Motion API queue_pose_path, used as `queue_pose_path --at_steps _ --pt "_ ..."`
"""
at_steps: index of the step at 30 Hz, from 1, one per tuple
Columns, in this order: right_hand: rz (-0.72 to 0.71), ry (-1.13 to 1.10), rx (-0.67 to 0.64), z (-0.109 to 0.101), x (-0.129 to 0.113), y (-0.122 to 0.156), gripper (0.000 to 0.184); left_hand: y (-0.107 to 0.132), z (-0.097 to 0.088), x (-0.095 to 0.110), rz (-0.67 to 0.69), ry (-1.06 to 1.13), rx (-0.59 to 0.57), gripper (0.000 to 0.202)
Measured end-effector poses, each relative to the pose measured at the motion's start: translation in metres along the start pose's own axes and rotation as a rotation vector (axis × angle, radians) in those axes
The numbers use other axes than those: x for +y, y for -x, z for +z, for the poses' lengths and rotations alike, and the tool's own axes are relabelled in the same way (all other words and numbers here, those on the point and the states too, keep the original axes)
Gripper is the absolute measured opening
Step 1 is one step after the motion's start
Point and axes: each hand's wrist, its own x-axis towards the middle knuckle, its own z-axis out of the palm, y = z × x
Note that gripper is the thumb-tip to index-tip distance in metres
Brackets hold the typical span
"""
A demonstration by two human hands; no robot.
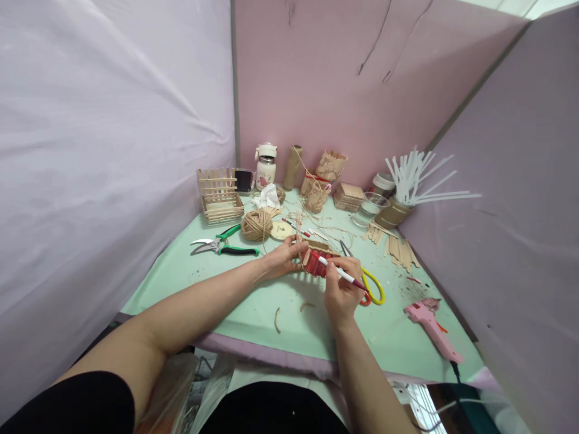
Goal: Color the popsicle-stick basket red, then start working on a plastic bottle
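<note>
My left hand [284,257] is closed on the left end of a small wooden-stick craft piece [316,263], whose near side is coloured red. Twine shows along its upper edge. A white marker pen with a dark red end [346,275] is pinched in my right hand [342,292], its tip at the red side of the piece. Scissors with yellow and red handles [374,288] lie partly hidden behind my right hand. Left of the hands are a ball of twine [257,225] and green-handled pruning shears [226,246].
A pink glue gun [435,331] with its cord lies at the right. Flat wooden sticks [398,248], a clear cup [370,210] and a holder of white glue sticks [409,184] stand behind it. A small stick bench [221,208] and a white bottle [266,169] are at the back left.
</note>
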Motion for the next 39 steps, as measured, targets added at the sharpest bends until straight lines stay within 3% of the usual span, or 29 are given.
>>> queue_pose_path --at_steps 26,31,39 --pt "-0.052 -0.034 -0.007 -0.0012 -0.0013 -0.0017 0.014 0.0005 0.0008 -0.0001 0.015 -0.025 -0.016 0.081" --pt "-0.069 -0.004 -0.036 -0.0020 -0.0009 -0.0019 0.020 0.0019 0.0019 0.0015 0.001 -0.019 -0.014 0.084" --pt "-0.060 -0.041 -0.007 -0.0008 -0.0022 -0.0026 0.013 0.0031 0.0021 0.0021 0.010 -0.026 -0.020 0.085"
